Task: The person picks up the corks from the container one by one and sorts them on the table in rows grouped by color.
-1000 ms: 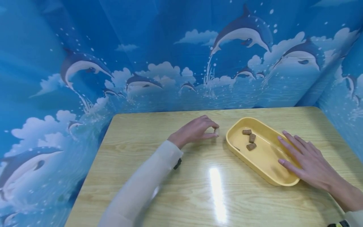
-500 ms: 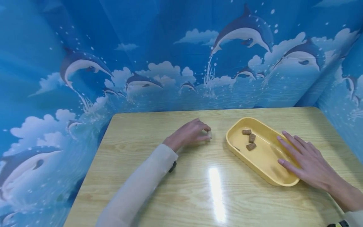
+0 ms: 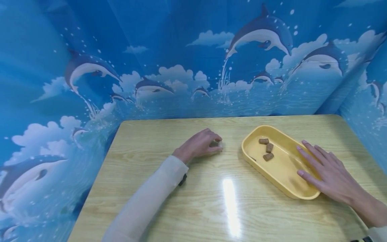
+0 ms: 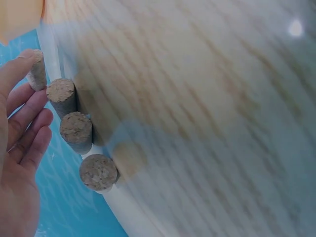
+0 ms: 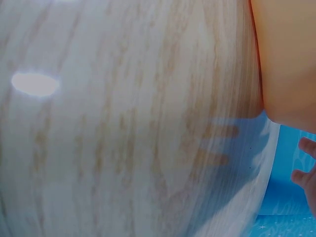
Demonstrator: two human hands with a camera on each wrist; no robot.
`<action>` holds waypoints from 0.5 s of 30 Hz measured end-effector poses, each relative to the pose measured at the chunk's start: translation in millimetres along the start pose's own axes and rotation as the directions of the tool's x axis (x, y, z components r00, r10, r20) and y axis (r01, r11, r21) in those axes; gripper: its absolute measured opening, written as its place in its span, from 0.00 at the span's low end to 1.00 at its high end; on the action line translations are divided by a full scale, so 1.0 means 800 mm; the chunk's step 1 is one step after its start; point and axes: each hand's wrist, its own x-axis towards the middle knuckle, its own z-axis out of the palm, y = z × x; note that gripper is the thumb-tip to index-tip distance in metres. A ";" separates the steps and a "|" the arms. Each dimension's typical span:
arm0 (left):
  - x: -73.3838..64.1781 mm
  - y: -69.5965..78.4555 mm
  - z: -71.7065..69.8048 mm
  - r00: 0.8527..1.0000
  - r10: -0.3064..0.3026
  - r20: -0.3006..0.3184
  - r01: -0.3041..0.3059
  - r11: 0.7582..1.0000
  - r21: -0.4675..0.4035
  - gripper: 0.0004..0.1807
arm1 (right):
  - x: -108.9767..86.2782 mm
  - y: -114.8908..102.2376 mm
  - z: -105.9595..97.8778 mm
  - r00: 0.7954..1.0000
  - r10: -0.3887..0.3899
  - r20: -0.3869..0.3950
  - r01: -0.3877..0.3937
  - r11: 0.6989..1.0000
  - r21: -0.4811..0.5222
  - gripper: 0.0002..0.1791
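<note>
My left hand [image 3: 199, 145] pinches a cork [image 4: 37, 71] between thumb and index finger, just left of the tray. In the left wrist view, beside that cork, a row of three more stands upright on the table: a near cork [image 4: 60, 91], a middle cork [image 4: 76, 129] and an end cork [image 4: 98, 172]. The left hand hides this row in the head view. My right hand [image 3: 332, 171] rests with spread fingers over the right rim of a yellow tray [image 3: 272, 179]. Inside lie several brown corks [image 3: 269, 148], near the tray's left end.
A light wood-grain table [image 3: 151, 134] carries everything, with a bright glare streak toward its front. Behind and at the sides hangs a blue dolphin-print curtain [image 3: 169, 40], close to the table's back edge.
My left hand has moved left, away from the tray, and slightly down in the head view, with the cork still pinched. The right hand and the tray stay put.
</note>
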 end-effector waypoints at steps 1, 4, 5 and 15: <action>-0.001 -0.001 0.000 1.000 0.003 -0.002 -0.003 1.000 -0.002 0.26 | 0.000 0.000 0.000 1.000 0.001 0.001 -0.001 1.000 0.000 0.49; -0.002 -0.002 0.002 1.000 0.011 -0.003 -0.011 1.000 -0.009 0.26 | 0.000 0.000 0.000 1.000 0.003 0.004 -0.003 1.000 0.000 0.49; -0.003 -0.003 0.002 1.000 0.014 -0.003 -0.014 1.000 -0.010 0.26 | 0.001 0.000 0.000 1.000 0.005 0.005 -0.005 1.000 0.000 0.50; -0.006 -0.005 0.004 1.000 0.018 0.000 -0.018 0.999 -0.028 0.25 | 0.003 -0.001 -0.003 1.000 0.020 0.021 -0.020 1.000 0.004 0.50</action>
